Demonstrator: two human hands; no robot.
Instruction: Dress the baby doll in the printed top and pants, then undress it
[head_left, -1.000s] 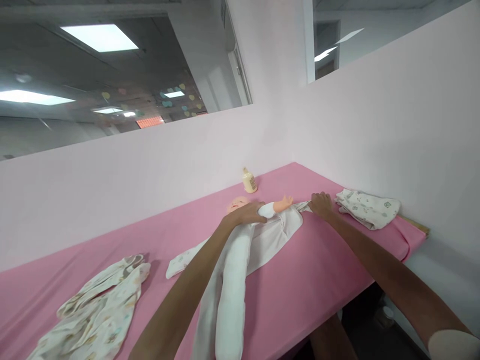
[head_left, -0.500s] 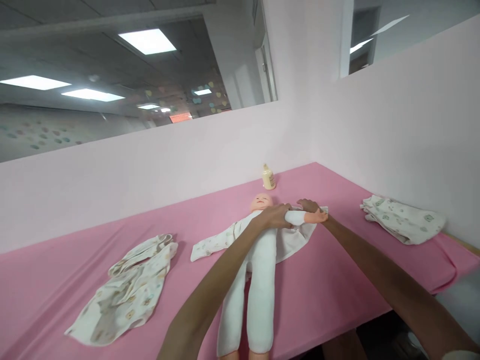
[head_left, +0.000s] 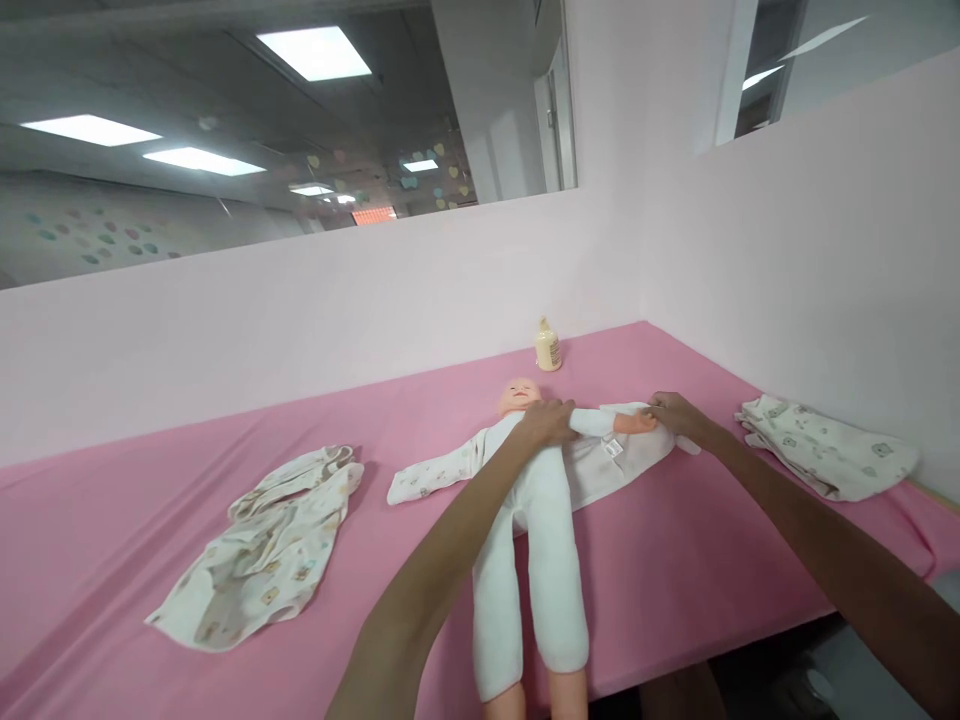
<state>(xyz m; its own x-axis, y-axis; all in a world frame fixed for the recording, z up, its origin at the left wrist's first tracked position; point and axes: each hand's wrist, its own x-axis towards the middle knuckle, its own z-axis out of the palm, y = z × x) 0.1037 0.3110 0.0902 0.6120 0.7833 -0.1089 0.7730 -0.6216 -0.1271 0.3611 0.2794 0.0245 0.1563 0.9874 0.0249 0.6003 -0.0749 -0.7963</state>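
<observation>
A baby doll point(head_left: 534, 500) with a white cloth body lies on its back on the pink table point(head_left: 675, 560), head toward the wall. A patterned baby garment point(head_left: 439, 472) lies spread under it, one sleeve on the doll's left arm. My left hand point(head_left: 549, 420) rests curled on the doll's chest near the shoulder. My right hand point(head_left: 673, 412) pinches the garment's other sleeve beside the doll's outstretched hand point(head_left: 634, 423).
A cream bottle point(head_left: 548, 346) stands by the back wall behind the doll's head. A crumpled patterned garment point(head_left: 262, 545) lies at the left. A folded patterned cloth point(head_left: 825, 446) lies at the right near the side wall. The table's near edge runs along the lower right.
The view swung so the doll sits nearer the middle. My right hand moved from the doll's wrist outward to the sleeve end. My left hand stayed on the chest.
</observation>
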